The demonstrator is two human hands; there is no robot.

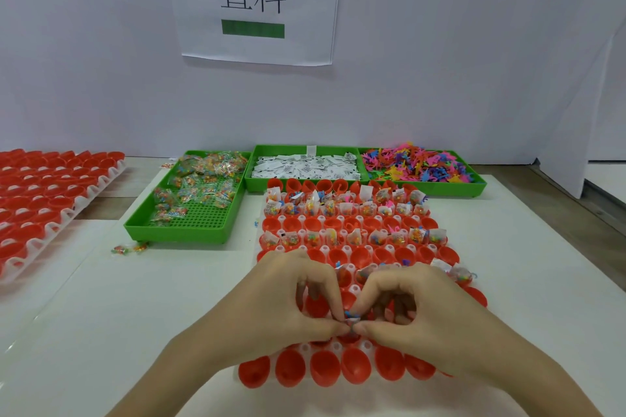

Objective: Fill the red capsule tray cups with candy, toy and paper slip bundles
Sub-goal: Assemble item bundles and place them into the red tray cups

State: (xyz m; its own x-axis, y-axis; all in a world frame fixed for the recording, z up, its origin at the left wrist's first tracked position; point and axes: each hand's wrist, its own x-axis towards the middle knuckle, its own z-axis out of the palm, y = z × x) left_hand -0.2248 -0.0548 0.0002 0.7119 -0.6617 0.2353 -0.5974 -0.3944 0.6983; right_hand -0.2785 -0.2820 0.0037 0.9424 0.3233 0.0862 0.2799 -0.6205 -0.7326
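Red plastic cups are sitting in the white capsule tray (355, 288) right under our fingers, and we are pinching a small bundle (350, 316) between the fingertips of our left hand (291, 301) and right hand (420, 305); a scrap of blue and pink is showing there, though what exactly is in it we cannot tell. Both hands are curling round it, thumbs and forefingers meeting just above an empty cup. Beyond our fingers, two full rows and another further out are already holding crinkly clear candy bags, bright toys and white slips; rows between them are still looking bare or holding only a toy, and one filled cup (462, 275) is sitting just past our right knuckles. The row nearest us, below our wrists, is lying empty, smooth and glossy. We are judging the tray to be somewhat under half done, with most of the near half left.

Further out from our fingertips, three green perforated bins are waiting: the candy bin (176, 230) off to the left, half emptied, the paper slips bin (305, 167) straight ahead, and the toy bin (416, 164) to the right, heaped with soft, spiky figures. Far to the left of our hands a second tray (44, 193) of empty red cups is lying, and a stray candy bag (127, 249) is resting on the white table
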